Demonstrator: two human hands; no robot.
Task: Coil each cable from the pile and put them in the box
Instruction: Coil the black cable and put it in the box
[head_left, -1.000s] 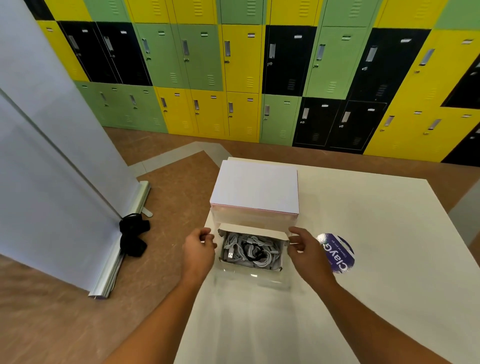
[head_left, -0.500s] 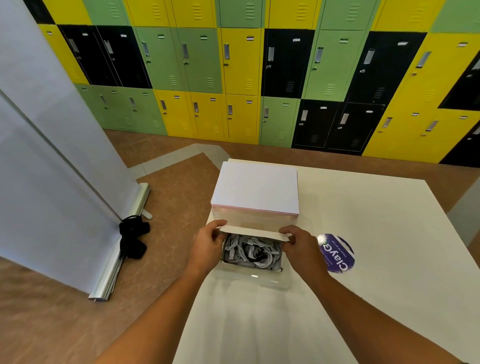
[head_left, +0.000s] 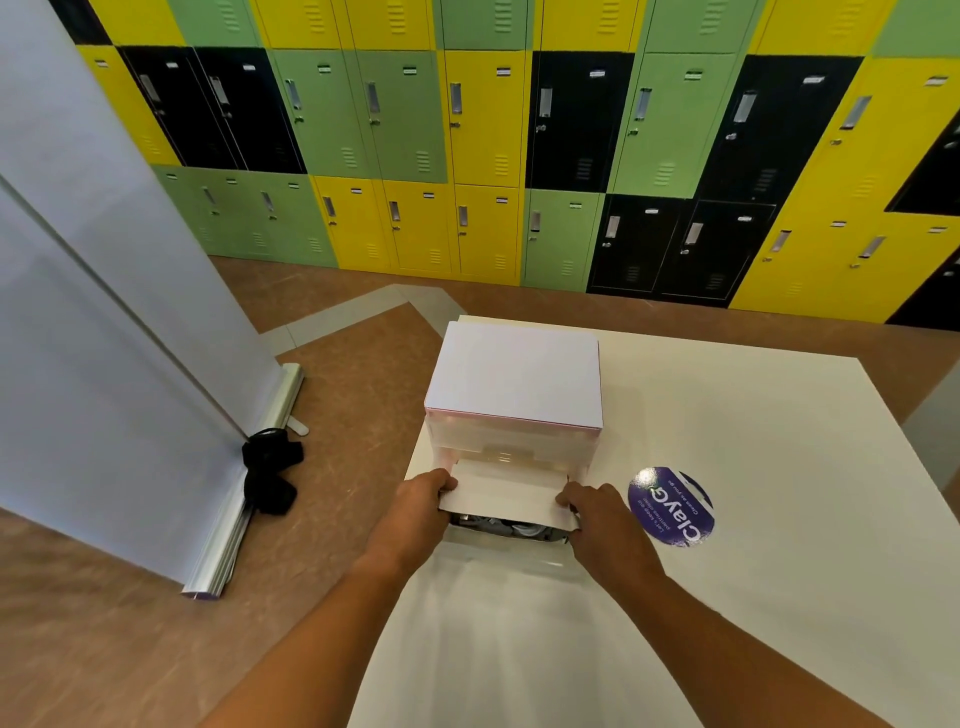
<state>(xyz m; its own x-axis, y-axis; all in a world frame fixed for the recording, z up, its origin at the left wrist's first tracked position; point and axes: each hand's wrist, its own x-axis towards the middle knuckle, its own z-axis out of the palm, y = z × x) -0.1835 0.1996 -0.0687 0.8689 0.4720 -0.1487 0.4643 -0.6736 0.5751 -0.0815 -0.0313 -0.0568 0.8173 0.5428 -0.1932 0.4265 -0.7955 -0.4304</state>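
White box flap (head_left: 506, 493) between both grips (head_left: 422, 503) (head_left: 592, 512)

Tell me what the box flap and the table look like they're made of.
The box flap: thin white cardboard, matte, judging by its crisp fold and thin edge. The table: smooth white top with a faint sheen, probably laminate, though painted wood is possible.

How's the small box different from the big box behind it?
The small box is low, the big box taller. The small box is half shut, cables showing; the big box is closed. Left hand and right hand grip only the small box. Both are white.
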